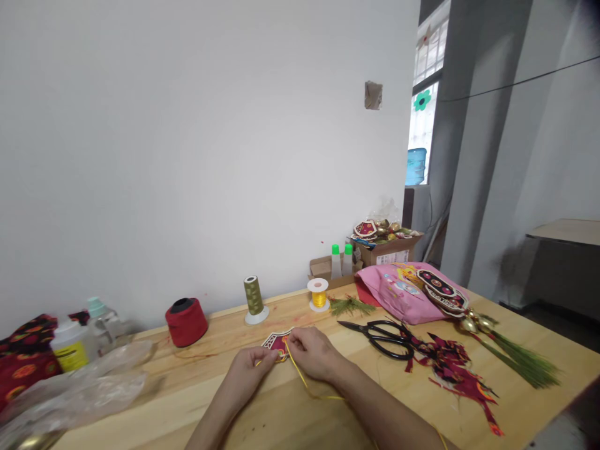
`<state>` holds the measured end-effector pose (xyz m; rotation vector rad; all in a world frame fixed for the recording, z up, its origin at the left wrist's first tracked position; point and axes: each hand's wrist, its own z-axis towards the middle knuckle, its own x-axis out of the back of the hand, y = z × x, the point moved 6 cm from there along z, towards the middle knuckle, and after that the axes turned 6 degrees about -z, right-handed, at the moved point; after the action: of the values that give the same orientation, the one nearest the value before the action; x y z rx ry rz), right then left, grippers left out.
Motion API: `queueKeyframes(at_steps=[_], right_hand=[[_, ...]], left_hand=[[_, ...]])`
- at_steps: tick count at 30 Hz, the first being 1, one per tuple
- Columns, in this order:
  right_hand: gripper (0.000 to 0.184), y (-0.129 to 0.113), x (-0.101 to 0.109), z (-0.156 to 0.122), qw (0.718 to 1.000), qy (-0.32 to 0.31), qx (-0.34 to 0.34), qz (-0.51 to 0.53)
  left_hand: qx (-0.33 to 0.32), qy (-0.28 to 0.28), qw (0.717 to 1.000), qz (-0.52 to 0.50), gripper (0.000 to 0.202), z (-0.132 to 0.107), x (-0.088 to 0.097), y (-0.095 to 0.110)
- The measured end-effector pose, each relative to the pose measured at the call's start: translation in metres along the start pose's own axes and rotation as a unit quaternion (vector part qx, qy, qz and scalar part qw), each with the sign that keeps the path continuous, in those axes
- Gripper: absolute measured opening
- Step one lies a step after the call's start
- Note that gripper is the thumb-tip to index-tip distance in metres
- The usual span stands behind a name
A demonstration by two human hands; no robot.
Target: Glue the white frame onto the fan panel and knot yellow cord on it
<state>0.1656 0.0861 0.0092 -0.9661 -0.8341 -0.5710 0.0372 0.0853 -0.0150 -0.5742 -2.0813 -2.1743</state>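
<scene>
My left hand (250,369) and my right hand (313,351) meet over a small red patterned ornament piece (276,343) lying on the wooden table (210,394). Both hands are closed in a pinch on the piece and on a yellow cord (300,375). The cord runs from the fingers back along my right forearm. Much of the ornament is hidden under my fingers.
Black scissors (387,337) lie right of my hands, beside red scraps (457,369) and green tassels (520,359). Behind stand a red spool (186,321), an olive spool (254,299), a yellow spool (319,294), a pink cloth (398,290). Plastic bags (79,387) and bottles (70,344) sit left.
</scene>
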Motion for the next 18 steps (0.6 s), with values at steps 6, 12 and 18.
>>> queueKeyframes(at_steps=[6,12,18], right_hand=[[0.025,-0.019,0.003,-0.009,0.994,-0.001,0.079,-0.074],[0.025,-0.015,0.01,-0.005,0.993,-0.017,0.037,0.106],[0.056,-0.002,0.042,-0.009,0.93,-0.062,0.02,0.361]], left_hand=[[0.026,0.018,0.999,-0.007,0.057,-0.001,0.0,0.003],[-0.018,-0.02,0.997,0.071,0.036,-0.006,-0.005,0.013],[-0.012,-0.012,1.0,0.019,0.031,-0.003,-0.004,0.002]])
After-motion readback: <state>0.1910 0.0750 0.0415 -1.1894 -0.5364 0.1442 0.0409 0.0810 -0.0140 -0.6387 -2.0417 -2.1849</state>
